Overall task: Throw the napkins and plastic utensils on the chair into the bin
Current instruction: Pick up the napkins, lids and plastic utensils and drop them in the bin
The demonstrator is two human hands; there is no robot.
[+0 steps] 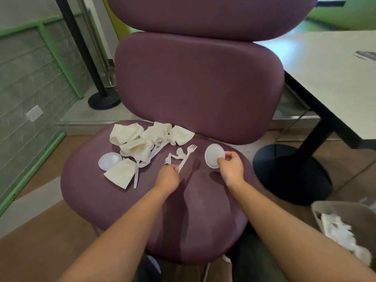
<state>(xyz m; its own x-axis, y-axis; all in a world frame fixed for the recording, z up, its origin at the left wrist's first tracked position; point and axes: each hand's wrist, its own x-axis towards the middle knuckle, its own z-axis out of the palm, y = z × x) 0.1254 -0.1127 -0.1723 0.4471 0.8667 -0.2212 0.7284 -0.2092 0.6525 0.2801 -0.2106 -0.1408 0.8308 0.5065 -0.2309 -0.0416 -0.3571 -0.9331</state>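
With both hands already loaded, the step in hand is lift and carry to the bin. Left hand point(167, 177) pinches the handle end of a white plastic fork point(187, 157); tines point away toward the backrest, and the fork looks slightly raised off the seat, though I can't tell for sure. Right hand point(231, 166) has fingers curled on the edge of a small round plastic lid point(213, 156), tilted up toward the camera.

Doing it well:
- The fork is gripped at its very tip, so it will swing. Choke up or keep the move slow.
- A torn napkin scrap point(176, 155) lies touching or just beside the fork shaft. Sweep it up with the left fingers now rather than coming back for it.
- The lid is light and held by its rim only; carry it low so it doesn't flip out.

The bin point(343, 224) sits on the floor at the person's right, beside the chair point(199, 88), already holding white waste. The right hand is nearer, so dump it first, then cross the left over.

Still on the seat to the left: napkin pile point(150, 137), a second fork point(137, 167) across a folded napkin point(120, 173), another lid point(109, 160), more utensils tucked under the pile. Most of the job remains. The surface point(335, 78) at the right is not involved.
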